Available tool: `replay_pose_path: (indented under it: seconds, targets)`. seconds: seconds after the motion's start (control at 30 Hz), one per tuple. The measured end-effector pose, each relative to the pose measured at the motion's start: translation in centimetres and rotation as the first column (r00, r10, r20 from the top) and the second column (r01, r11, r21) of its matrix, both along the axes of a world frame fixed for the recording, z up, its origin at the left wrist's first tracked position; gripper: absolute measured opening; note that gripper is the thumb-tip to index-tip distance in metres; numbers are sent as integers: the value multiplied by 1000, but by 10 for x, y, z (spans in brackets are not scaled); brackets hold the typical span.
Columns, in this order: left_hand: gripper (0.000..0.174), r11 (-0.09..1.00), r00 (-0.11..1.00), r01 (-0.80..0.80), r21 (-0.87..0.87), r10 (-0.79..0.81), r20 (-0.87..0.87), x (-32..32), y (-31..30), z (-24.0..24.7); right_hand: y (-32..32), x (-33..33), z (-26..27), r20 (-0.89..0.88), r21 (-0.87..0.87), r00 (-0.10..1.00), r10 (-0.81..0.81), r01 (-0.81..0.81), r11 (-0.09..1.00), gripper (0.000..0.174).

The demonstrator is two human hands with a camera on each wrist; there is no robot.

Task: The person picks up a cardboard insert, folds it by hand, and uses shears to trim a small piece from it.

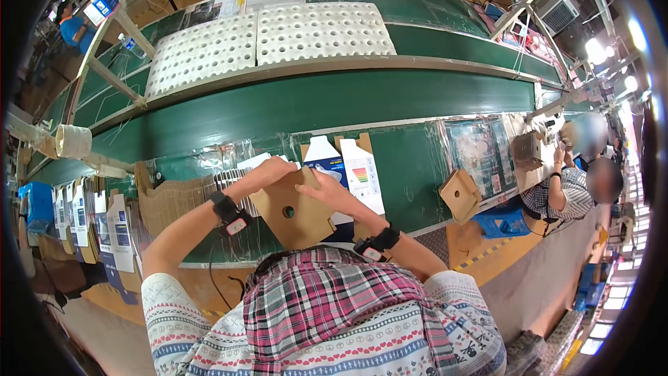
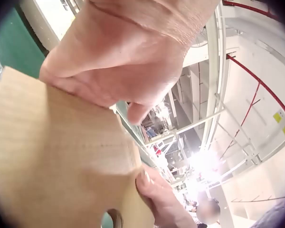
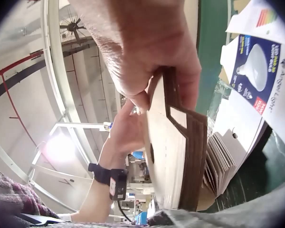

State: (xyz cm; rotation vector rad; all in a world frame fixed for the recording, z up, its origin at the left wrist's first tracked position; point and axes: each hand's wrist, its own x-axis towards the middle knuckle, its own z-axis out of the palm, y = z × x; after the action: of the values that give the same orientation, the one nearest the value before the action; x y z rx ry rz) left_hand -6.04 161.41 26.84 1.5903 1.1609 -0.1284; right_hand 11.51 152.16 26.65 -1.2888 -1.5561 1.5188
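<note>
Currently, both hands hold a stack of flat brown cardboard pieces with a round hole (image 1: pixel 299 228) in front of the torso, over the near side of the green worktop (image 1: pixel 412 157). The left hand (image 1: pixel 268 173) grips the upper edge, with the fingers bent over it. The right hand (image 1: pixel 328 195) pinches the stack at the adjacent edge, thumb on one face and fingers on the opposite face. The right wrist view shows several layers, face against face.

Just beyond the right hand, two flat white-and-blue printed cartons (image 1: pixel 362 177) lie side by side on the worktop. A row of upright brown cardboard pieces (image 1: pixel 174 205) stands to the left. Well apart to the right lies a second brown cardboard stack with a hole (image 1: pixel 459 196). White trays with rows of round holes (image 1: pixel 320 31) occupy the far side.
</note>
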Motion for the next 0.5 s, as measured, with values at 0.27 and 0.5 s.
replay_pose_path:
  seconds: [0.27, 0.5]
  targets:
    - [53, 978, 983, 102, -181, -71, 166, -7, 1, 29, -4, 7, 8, -28, -141, 1000, -8, 4, 990, 40]
    - [43, 938, 937, 145, -315, -29, 347, -39, -12, 15, -11, 13, -8, -125, -159, 992, -11, -9, 987, 36]
